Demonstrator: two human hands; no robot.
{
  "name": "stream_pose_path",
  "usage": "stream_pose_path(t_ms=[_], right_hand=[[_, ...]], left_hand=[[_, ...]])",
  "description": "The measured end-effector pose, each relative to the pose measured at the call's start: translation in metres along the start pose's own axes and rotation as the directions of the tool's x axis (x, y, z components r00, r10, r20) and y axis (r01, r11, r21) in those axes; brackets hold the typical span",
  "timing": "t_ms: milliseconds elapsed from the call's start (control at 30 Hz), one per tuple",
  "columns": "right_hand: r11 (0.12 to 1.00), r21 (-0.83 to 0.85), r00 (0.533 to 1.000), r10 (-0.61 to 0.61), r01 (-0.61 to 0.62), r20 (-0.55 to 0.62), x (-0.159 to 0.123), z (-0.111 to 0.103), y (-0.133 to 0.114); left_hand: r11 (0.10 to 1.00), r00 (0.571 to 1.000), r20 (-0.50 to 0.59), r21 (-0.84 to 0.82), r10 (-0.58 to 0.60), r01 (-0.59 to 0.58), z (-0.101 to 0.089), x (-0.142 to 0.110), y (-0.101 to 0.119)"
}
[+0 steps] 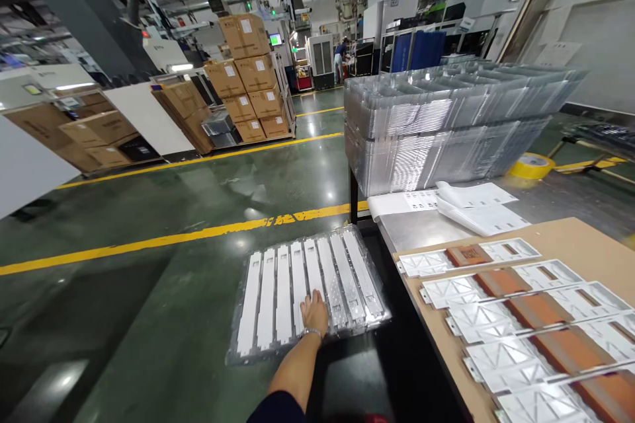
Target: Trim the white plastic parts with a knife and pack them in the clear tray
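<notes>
Eight white strips fill the clear tray under the hand.

No text, number or brand can be read. White labels on the stacked cardboard boxes are too small to make out; print on the white paper sheet at the table's far end is blurred; the lit green monitor screen beyond the boxes shows no legible characters.
</notes>
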State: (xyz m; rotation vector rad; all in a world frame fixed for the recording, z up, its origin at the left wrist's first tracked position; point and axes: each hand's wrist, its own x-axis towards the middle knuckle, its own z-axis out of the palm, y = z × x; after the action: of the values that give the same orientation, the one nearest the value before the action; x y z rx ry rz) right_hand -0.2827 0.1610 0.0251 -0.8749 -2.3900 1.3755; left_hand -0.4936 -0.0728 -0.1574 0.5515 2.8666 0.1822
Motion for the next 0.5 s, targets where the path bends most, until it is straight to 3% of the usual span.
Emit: stream_pose_path(t_ms=[133, 233, 400, 500], right_hand=[[0.999, 0.017, 1.000, -0.028, 0.028, -0.012, -0.006, -0.003, -0.005], [0.999, 0.024, 0.999, -0.049, 0.049, -0.021, -0.015, -0.012, -0.011], [0.995, 0.039, 0.996, -0.088, 0.088, -0.001, -0.037, -0.021, -0.022], [0.994, 0.032, 0.994, -0.109, 0.108, 0.009, -0.067, -0.035, -0.023]], left_hand=[[1.000, 0.999, 0.047, 0.006, -0.022, 0.022, -0.011, 0.010, 0.005], [0.995, 0.996, 0.013, -0.031, -0.092, 0.092, -0.018, 0.003, 0.017], [0.966, 0.971, -0.144, -0.200, -0.192, 0.162, -0.029, -0.045, 0.050], [0.944, 0.953, -0.286, -0.331, -0.102, 0.002, -0.045, -0.083, 0.075]])
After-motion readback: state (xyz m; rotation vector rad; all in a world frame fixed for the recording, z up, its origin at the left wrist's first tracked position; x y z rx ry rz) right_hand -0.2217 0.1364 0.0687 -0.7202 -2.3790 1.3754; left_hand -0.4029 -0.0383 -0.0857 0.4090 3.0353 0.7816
